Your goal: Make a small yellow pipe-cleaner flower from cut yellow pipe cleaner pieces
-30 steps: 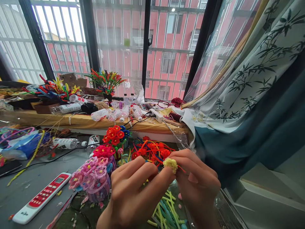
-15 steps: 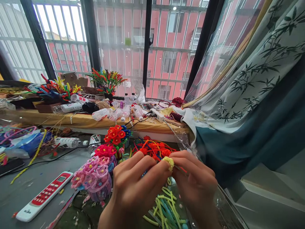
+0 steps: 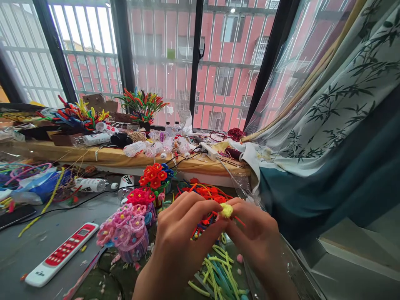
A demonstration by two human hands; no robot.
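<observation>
A small fuzzy yellow piece (image 3: 226,210) is pinched between the fingertips of both hands, above the tray of craft stems. My left hand (image 3: 187,231) holds it from the left with thumb and forefinger, the other fingers curled. From the right, my right hand (image 3: 254,233) grips it the same way, fingers bent. Below the hands lie yellow-green and teal fuzzy stems (image 3: 218,271). Behind them is a heap of red and orange stems (image 3: 212,192), partly hidden by the fingers.
Pink fuzzy flowers (image 3: 125,229) in a striped pot stand left of my hands, with red flowers (image 3: 154,175) behind. A white-red remote (image 3: 62,254) lies at left. Plastic bottles (image 3: 136,148) lie on the sill. A teal curtain (image 3: 300,200) hangs at right.
Both hands have shifted slightly and turned the yellow piece, which now shows as a rounder tuft. The fingers of my left hand have lifted a little, uncovering red stems between the hands. The view has moved slightly.
</observation>
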